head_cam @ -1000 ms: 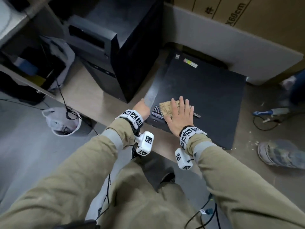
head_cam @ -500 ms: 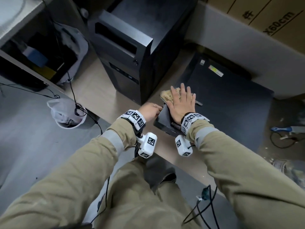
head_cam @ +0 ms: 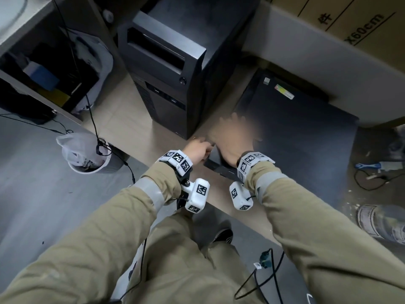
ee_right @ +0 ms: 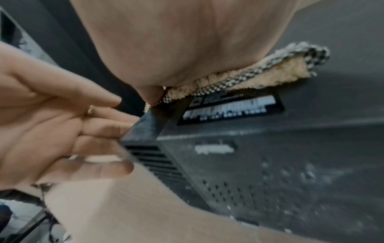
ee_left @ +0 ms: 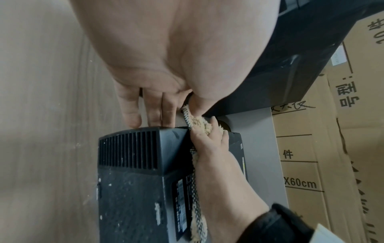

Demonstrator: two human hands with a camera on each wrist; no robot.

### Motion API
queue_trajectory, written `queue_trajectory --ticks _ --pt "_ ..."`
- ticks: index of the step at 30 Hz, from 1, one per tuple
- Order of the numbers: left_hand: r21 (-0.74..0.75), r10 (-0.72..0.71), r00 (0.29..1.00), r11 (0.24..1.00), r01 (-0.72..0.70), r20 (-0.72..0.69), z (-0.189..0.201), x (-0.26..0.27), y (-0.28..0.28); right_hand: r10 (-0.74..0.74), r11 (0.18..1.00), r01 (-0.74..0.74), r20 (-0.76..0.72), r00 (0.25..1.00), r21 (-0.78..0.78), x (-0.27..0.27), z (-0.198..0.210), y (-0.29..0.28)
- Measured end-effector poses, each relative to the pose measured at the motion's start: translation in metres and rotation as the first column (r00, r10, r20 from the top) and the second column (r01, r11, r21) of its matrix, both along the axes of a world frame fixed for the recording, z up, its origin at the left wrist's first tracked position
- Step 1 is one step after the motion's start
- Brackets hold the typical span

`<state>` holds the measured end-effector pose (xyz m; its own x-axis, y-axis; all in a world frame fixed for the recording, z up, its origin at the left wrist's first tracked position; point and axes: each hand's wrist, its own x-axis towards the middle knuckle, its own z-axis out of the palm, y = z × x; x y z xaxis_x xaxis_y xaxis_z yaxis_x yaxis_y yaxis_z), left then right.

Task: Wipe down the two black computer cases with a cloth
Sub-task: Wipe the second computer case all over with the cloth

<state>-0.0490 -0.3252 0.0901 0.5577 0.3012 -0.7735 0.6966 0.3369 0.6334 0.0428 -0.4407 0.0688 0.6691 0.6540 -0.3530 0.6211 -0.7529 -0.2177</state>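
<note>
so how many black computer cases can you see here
2. One computer case stands upright on the wooden platform, at the left. The other lies flat to its right, beside the cardboard boxes, with both hands at its near corner. No others show.

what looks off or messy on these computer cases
The flat-lying case is speckled with pale crumbs and smears on its vented side, away from where the right hand presses the cloth. The upright case shows nothing odd.

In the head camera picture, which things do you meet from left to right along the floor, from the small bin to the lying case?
White bin with plastic bag → upright black computer case → left hand → right hand → lying black computer case.
</note>
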Motion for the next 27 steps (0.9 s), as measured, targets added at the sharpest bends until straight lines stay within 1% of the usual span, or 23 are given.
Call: queue_trajectory --ticks 2,5,7,8,9,11,14,17,19,22,25,27 --pt "0.096 -0.037 0.999 0.995 0.038 -0.008 -0.007 -0.004 -0.003 0.041 0.999 -0.041 -0.018 0.999 0.006 -0.014 -0.001 -0.008" --pt "0.209 -0.006 0.999 0.978 0.014 -0.037 -0.032 -0.006 -0.003 0.105 0.994 -0.105 -0.053 0.993 0.009 -0.03 -0.003 -0.022" --pt "0.277 -0.054 0.998 0.959 0.06 -0.029 -0.023 -0.009 -0.012 0.132 0.991 -0.131 -0.074 0.989 0.013 -0.036 -0.002 -0.037" --pt "0.289 -0.046 0.999 0.956 0.051 -0.023 -0.005 -0.012 -0.019 0.142 0.99 -0.141 -0.083 0.986 0.013 -0.039 -0.002 -0.044" --pt "0.301 -0.031 0.999 0.953 0.037 -0.026 0.005 -0.013 -0.025 0.147 0.989 -0.147 -0.092 0.985 0.012 -0.041 -0.001 -0.052" --pt "0.354 -0.01 0.999 0.935 0.023 -0.037 0.014 -0.014 -0.036 0.145 0.989 -0.144 -0.101 0.984 0.014 -0.044 0.0 -0.071" --pt "0.417 -0.017 0.998 0.908 0.042 -0.063 0.015 -0.004 -0.051 0.092 0.995 -0.088 -0.103 0.99 0.037 -0.044 0.001 -0.104" --pt "0.45 -0.082 0.977 0.878 0.165 -0.199 0.022 0.012 -0.071 -0.024 0.999 0.029 -0.107 0.994 0.044 -0.037 0.0 -0.135" --pt "0.513 -0.086 0.957 0.829 0.224 -0.278 0.028 0.024 -0.084 -0.084 0.996 0.087 -0.087 0.993 0.034 -0.028 0.0 -0.153" --pt "0.602 -0.12 0.952 0.75 0.273 -0.283 0.035 0.043 -0.098 -0.111 0.993 0.112 -0.06 0.992 0.023 -0.015 0.0 -0.167" --pt "0.593 -0.12 0.941 0.749 0.294 -0.315 0.032 0.06 -0.094 -0.124 0.992 0.125 -0.041 0.991 0.01 -0.009 -0.001 -0.164" --pt "0.59 -0.108 0.934 0.749 0.303 -0.342 0.03 0.075 -0.084 -0.148 0.989 0.149 -0.036 0.988 0.011 0.008 -0.002 -0.155"
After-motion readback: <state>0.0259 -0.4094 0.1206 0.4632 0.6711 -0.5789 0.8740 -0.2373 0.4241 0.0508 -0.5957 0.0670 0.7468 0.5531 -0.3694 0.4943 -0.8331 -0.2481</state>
